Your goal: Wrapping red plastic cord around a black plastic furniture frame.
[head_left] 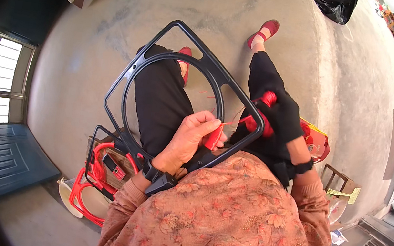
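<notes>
A black frame (203, 54) with a round inner ring lies tilted across my lap. Red yarn (214, 137) is wound tightly around a short stretch of the ring. My bare left hand (194, 133) is closed there, thumb and fingers pinching the wound part. My right hand (281, 114), in a black glove, grips a bundle of red yarn (269, 99) just right of the frame's corner. A thin strand runs between the bundle and the wrapped part. The glove partly hides the bundle.
At my left, a wooden surface (123, 183) holds a small red phone (114, 167) beside a similar frame wrapped in red (80, 197). By my right leg stands a red bag (319, 145). A black plastic bag (336, 6) sits at the far right.
</notes>
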Demonstrator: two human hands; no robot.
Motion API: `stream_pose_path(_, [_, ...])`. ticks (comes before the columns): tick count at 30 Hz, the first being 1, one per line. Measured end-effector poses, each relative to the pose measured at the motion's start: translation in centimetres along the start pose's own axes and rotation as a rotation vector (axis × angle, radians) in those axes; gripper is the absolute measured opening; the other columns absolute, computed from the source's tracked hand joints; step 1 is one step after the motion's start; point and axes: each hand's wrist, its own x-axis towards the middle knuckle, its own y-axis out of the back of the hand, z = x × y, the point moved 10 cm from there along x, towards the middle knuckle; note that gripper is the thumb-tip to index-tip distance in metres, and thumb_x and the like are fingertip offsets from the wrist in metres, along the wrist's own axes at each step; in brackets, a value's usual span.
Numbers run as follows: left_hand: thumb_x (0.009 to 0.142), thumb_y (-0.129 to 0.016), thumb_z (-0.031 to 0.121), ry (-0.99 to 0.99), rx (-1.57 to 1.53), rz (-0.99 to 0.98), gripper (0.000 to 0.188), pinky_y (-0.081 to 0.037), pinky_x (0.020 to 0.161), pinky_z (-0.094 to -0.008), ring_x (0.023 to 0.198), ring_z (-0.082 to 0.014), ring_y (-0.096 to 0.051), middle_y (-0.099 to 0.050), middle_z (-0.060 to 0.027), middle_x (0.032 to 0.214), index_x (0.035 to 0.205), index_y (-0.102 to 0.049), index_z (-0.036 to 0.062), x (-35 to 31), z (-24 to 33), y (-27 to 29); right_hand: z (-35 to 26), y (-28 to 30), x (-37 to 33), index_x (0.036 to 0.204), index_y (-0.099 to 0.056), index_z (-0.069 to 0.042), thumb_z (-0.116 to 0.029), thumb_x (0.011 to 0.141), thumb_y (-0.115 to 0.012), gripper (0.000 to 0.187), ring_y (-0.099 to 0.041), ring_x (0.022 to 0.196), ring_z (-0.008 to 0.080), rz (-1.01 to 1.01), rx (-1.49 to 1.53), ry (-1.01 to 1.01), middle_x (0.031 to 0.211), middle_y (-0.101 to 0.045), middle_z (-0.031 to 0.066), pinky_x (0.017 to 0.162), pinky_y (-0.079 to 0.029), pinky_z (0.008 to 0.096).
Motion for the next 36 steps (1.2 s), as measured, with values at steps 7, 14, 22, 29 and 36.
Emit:
stream_pose_path(7, [0.093, -0.054, 0.02, 0.208, -0.146, -0.103, 0.021, -0.051, 0.055, -0.0289, 0.061, -0.0155, -0.06, -0.062, -0.0123, 0.077, 0.098, -0.055, 0.0, -0.2, -2.0, -1.7, -4.6, -7.2, 0.9, 0.124, -0.049, -0.001, -0.019, 0.082, -0.068, 0.05, -0.057, 0.103, 0.0142, -0.292, 1.207, -0.179, 0.111, -0.059, 0.0112, 0.084, -0.047, 0.0268])
stream_pose_path(14, [0.088, -0.063, 0.018, 0.093, -0.272, -0.136, 0.027, -0.052, 0.071, -0.0301, 0.08, -0.0174, -0.062, -0.064, -0.0098, 0.093, 0.108, -0.057, -0.0002, 0.3, -4.0, 0.7, -4.5, -9.8, -2.8, 0.124, -0.047, 0.001, -0.017, 0.082, -0.066, 0.049, -0.056, 0.104, 0.0139, -0.514, 1.431, -0.188, 0.115, -0.058, 0.0108, 0.088, -0.046, 0.0272])
stream_pose_path(22, [0.089, -0.06, 0.009, -0.121, -0.069, -0.086, 0.012, -0.051, 0.072, -0.026, 0.08, -0.0102, -0.061, -0.065, -0.002, 0.091, 0.097, -0.065, 0.0023, 0.3, -1.1, 0.0, -8.1, -8.6, -2.1, 0.117, -0.053, 0.001, -0.015, 0.083, -0.065, 0.04, -0.057, 0.1, 0.0133, -0.636, 1.226, 0.01, 0.112, -0.059, 0.0085, 0.087, -0.046, 0.026])
stream_pose_path(29, [0.09, -0.059, 0.01, -0.147, -0.013, -0.055, 0.011, -0.049, 0.055, -0.0237, 0.063, -0.0083, -0.058, -0.065, -0.0023, 0.077, 0.091, -0.064, 0.001, 0.0, -0.2, -0.6, -9.8, -6.4, -0.8, 0.112, -0.057, 0.0, -0.013, 0.083, -0.063, 0.032, -0.059, 0.097, 0.0128, -0.758, 1.036, 0.159, 0.11, -0.061, 0.0065, 0.086, -0.046, 0.025])
stream_pose_path(36, [0.092, -0.056, 0.017, -0.069, -0.047, -0.027, 0.014, -0.052, 0.059, -0.0226, 0.065, -0.0102, -0.062, -0.065, -0.0056, 0.078, 0.089, -0.059, 0.0035, 0.1, 0.1, 0.3, -2.4, -6.3, -2.9, 0.106, -0.058, 0.001, -0.015, 0.082, -0.064, 0.03, -0.053, 0.076, 0.0087, -0.601, 0.694, -0.157, 0.087, -0.059, 0.0025, 0.067, -0.044, 0.0236])
